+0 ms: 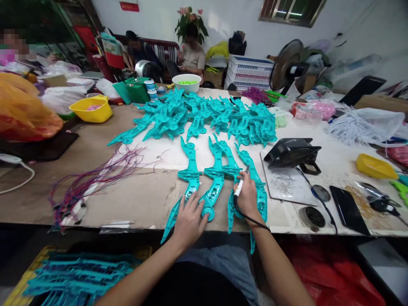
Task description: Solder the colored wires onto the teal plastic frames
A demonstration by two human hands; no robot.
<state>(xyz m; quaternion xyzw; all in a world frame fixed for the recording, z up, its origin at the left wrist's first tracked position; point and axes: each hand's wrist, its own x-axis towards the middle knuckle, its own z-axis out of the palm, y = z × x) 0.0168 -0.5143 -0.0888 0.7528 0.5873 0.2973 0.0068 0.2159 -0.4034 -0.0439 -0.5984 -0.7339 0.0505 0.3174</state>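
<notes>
Gripping a corded tool [238,188], the right hand [248,195] overhangs turquoise parts [217,160].

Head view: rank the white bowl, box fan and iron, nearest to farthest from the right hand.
1. Iron: held in the right hand.
2. Box fan: forward and right of it.
3. White bowl: far ahead, to the left.

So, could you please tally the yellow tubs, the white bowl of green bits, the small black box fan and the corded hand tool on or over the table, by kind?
Yellow tubs: 2
White bowl: 1
Black box fan: 1
Corded hand tool: 1
Total: 5
</notes>
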